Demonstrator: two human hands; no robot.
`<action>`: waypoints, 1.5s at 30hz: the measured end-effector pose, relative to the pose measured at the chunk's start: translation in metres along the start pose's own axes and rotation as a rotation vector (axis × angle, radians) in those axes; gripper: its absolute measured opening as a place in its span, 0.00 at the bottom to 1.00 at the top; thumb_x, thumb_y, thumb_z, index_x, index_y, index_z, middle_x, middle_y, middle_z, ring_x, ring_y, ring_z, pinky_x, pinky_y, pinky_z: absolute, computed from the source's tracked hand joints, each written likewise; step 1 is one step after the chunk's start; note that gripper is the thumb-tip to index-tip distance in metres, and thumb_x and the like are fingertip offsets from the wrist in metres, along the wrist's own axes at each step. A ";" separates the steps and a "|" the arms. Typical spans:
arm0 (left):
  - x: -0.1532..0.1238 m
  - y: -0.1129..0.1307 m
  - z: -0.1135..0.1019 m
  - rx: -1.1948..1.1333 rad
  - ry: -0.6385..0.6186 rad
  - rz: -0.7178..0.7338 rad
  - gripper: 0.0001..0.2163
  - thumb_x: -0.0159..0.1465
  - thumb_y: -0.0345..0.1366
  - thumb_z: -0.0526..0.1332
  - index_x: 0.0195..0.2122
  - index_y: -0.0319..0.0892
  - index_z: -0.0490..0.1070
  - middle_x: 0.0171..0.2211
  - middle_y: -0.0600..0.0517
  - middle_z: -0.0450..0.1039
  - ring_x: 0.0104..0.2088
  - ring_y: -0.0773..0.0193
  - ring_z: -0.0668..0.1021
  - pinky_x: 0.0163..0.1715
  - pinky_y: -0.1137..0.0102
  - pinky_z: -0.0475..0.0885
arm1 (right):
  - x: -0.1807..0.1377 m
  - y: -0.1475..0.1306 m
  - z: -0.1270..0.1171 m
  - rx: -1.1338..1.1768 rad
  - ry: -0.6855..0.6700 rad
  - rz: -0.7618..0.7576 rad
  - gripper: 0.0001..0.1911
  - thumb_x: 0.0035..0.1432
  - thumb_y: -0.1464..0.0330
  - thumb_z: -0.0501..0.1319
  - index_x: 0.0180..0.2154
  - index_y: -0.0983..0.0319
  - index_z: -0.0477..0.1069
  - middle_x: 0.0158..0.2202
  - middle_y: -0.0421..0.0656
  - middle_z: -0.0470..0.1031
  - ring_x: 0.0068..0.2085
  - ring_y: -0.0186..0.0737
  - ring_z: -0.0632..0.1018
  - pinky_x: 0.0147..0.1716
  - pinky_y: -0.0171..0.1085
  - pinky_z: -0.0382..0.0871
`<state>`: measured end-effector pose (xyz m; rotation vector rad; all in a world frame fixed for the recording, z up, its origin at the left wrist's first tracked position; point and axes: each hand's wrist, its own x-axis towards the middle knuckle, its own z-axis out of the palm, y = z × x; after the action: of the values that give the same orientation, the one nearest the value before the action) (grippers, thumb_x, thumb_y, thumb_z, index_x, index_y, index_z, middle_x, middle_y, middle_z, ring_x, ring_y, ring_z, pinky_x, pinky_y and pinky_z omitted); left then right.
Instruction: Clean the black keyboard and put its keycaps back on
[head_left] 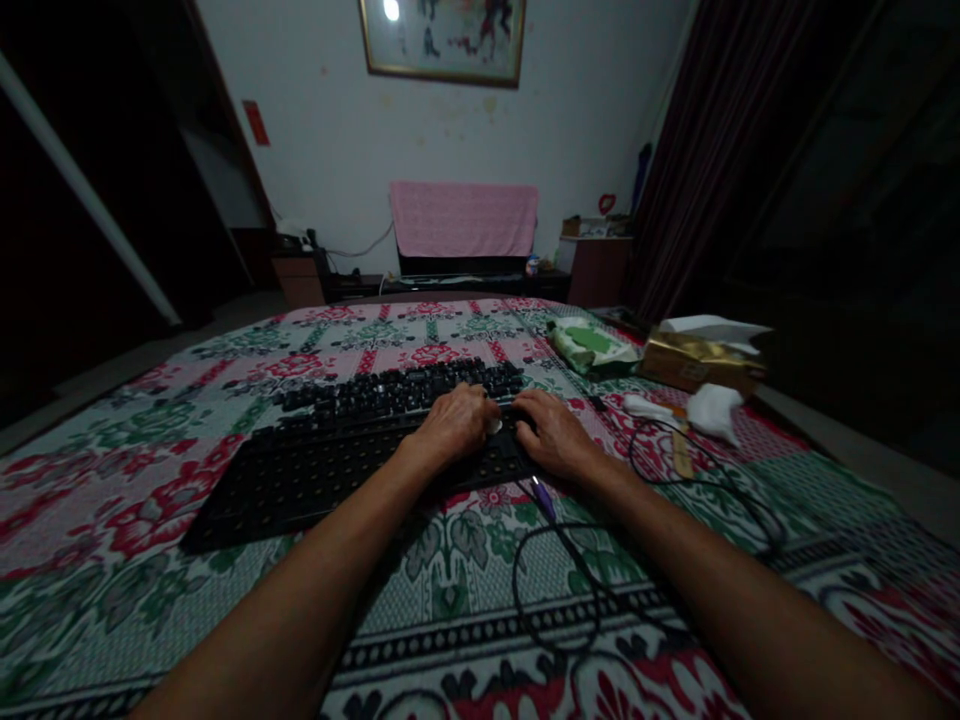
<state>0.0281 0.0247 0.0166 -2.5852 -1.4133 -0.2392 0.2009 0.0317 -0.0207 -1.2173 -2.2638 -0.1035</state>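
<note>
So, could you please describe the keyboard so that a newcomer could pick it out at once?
On the patterned cloth, find the left hand and right hand. They are at one end of the keyboard, which runs off to the left. It is one long, flat black board, whereas the keys beyond it lie in a heap.

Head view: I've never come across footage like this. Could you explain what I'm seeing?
There's no machine here: these are a person's own bare hands, seen from a camera worn on their head. The left hand, curled over a black keyboard, appears to hold a small white thing. The right hand touches the keyboard's right end. Loose black keycaps lie behind it on a patterned cloth. To the right are a green packet, a gold box and crumpled white tissue.
</note>
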 end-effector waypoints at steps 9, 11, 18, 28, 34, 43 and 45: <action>0.000 -0.010 -0.019 0.016 -0.170 -0.056 0.13 0.57 0.33 0.52 0.39 0.48 0.73 0.31 0.48 0.72 0.34 0.61 0.73 0.33 0.71 0.68 | 0.000 0.000 -0.001 0.017 -0.005 0.009 0.14 0.51 0.74 0.52 0.41 0.64 0.68 0.43 0.48 0.68 0.45 0.42 0.67 0.47 0.41 0.60; -0.001 -0.013 -0.019 0.006 -0.155 -0.038 0.13 0.55 0.32 0.53 0.39 0.49 0.73 0.31 0.49 0.72 0.34 0.61 0.74 0.33 0.71 0.68 | 0.000 0.000 -0.002 0.015 -0.005 0.005 0.14 0.51 0.74 0.52 0.40 0.64 0.68 0.43 0.48 0.68 0.45 0.42 0.67 0.47 0.41 0.60; 0.000 -0.003 -0.010 -0.032 -0.051 0.033 0.17 0.55 0.28 0.52 0.42 0.50 0.71 0.35 0.49 0.71 0.38 0.61 0.72 0.34 0.72 0.68 | 0.000 0.002 0.000 0.026 0.006 -0.008 0.13 0.51 0.74 0.52 0.40 0.64 0.68 0.43 0.48 0.68 0.45 0.41 0.67 0.47 0.41 0.60; -0.001 -0.010 -0.022 -0.042 -0.163 0.054 0.14 0.53 0.29 0.53 0.37 0.48 0.74 0.31 0.51 0.74 0.34 0.63 0.74 0.34 0.72 0.68 | 0.001 0.002 0.001 0.015 0.001 -0.017 0.13 0.51 0.74 0.52 0.40 0.65 0.68 0.44 0.48 0.67 0.46 0.41 0.67 0.48 0.41 0.60; -0.001 0.000 -0.018 -0.048 -0.094 0.080 0.16 0.55 0.28 0.51 0.40 0.48 0.73 0.34 0.48 0.71 0.36 0.62 0.73 0.34 0.73 0.68 | 0.000 0.006 0.002 0.021 0.004 -0.054 0.14 0.53 0.75 0.50 0.41 0.65 0.67 0.44 0.48 0.67 0.46 0.41 0.67 0.48 0.41 0.60; -0.006 -0.003 -0.018 -0.049 -0.116 0.065 0.14 0.55 0.28 0.53 0.38 0.48 0.73 0.33 0.48 0.71 0.36 0.61 0.72 0.33 0.72 0.67 | 0.000 0.008 0.003 0.042 -0.001 -0.056 0.17 0.51 0.77 0.49 0.42 0.65 0.67 0.44 0.49 0.67 0.46 0.43 0.66 0.47 0.43 0.60; -0.011 -0.004 -0.016 -0.050 -0.101 0.074 0.14 0.56 0.29 0.52 0.39 0.48 0.73 0.33 0.48 0.70 0.36 0.61 0.72 0.33 0.71 0.66 | 0.000 0.007 0.003 0.037 0.000 -0.053 0.16 0.51 0.77 0.49 0.42 0.65 0.67 0.44 0.49 0.67 0.46 0.42 0.66 0.47 0.43 0.61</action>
<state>0.0178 0.0143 0.0303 -2.7194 -1.3572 -0.1378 0.2056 0.0368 -0.0248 -1.1386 -2.2889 -0.0815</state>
